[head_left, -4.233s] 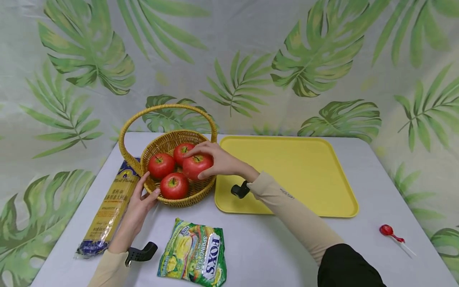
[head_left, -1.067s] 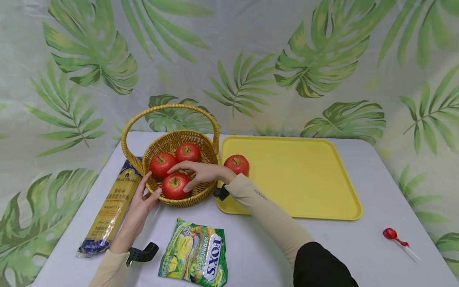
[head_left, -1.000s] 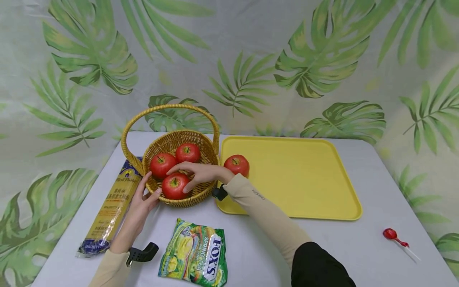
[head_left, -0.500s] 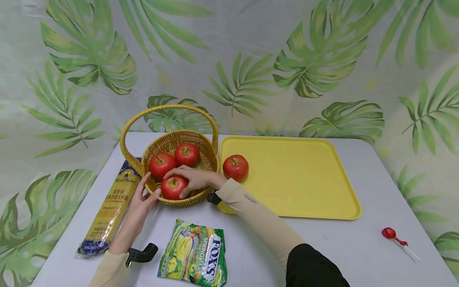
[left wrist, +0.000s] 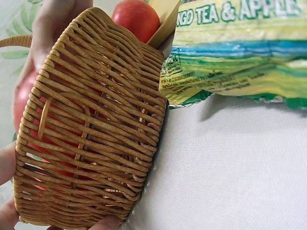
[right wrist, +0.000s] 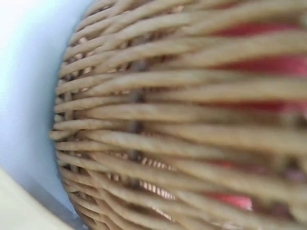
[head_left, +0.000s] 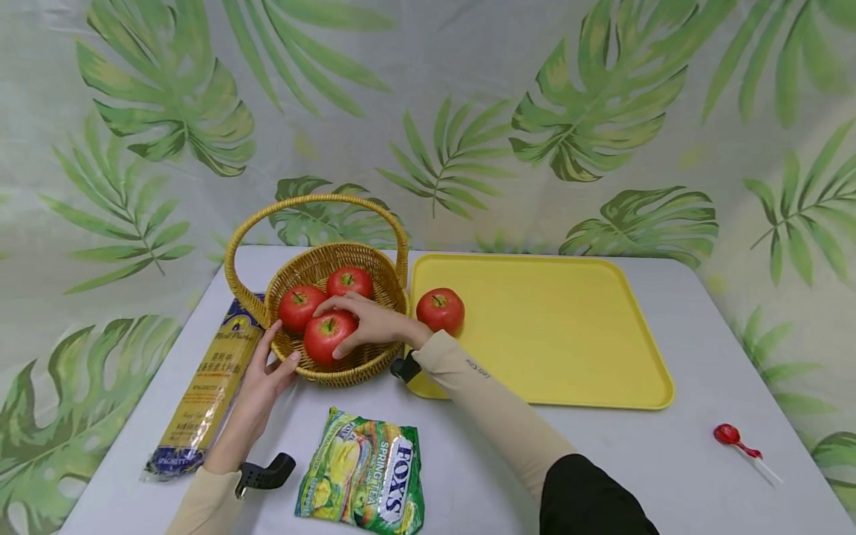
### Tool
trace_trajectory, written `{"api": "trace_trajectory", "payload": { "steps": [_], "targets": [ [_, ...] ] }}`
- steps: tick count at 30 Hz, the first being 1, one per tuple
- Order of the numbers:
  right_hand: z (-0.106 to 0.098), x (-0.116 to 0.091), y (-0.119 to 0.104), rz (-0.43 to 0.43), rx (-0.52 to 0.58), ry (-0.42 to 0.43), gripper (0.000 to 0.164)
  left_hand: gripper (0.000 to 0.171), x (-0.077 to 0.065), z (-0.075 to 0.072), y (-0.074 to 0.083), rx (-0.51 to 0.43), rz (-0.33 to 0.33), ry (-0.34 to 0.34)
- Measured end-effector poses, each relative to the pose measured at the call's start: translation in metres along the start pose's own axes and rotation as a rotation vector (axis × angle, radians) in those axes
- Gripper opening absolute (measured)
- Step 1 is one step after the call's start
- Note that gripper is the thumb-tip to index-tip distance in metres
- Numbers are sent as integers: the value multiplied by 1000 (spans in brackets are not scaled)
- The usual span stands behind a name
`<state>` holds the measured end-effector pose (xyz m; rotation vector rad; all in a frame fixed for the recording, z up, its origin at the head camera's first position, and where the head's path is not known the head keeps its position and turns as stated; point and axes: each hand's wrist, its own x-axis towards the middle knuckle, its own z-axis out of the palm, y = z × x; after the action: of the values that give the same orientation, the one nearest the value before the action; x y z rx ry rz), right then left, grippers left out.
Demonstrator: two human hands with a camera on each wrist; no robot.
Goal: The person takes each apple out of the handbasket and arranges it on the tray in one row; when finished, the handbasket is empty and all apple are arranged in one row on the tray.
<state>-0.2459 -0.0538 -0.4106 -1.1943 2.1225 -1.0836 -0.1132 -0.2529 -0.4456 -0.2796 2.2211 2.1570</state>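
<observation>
In the head view my right hand (head_left: 377, 325) grips a red apple (head_left: 326, 343) from above, thumb on its near side. That apple is inside the wicker basket (head_left: 354, 376), slightly raised. Two more apples (head_left: 299, 307) lie beside and behind it. My left hand (head_left: 255, 394) holds the basket's near left rim. The left wrist view shows its fingertips against the woven wall (left wrist: 91, 124). A fourth apple (head_left: 441, 310) sits on the yellow tray (head_left: 548, 334), near its left edge. Basket weave (right wrist: 168, 115) fills most of the right wrist view, hiding the right hand there.
A spaghetti pack (head_left: 206, 386) lies left of the basket, partly behind the left forearm. In front is a green FOX'S candy bag (head_left: 364, 472). A red lollipop (head_left: 732, 438) lies far right on the white table (head_left: 495, 461). The basket's tall handle (head_left: 314, 198) arches overhead.
Earlier, my right hand held one apple in the basket; that apple now sits on the tray. The hand returned, took hold of the front apple and raised it slightly. The left hand stayed put.
</observation>
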Motion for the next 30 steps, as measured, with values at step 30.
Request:
{"api": "trace_trajectory", "payload": {
  "steps": [30],
  "targets": [
    [-98,-124,26,68,226,282,60,71,0,0,0,-7,-11,5]
  ]
}}
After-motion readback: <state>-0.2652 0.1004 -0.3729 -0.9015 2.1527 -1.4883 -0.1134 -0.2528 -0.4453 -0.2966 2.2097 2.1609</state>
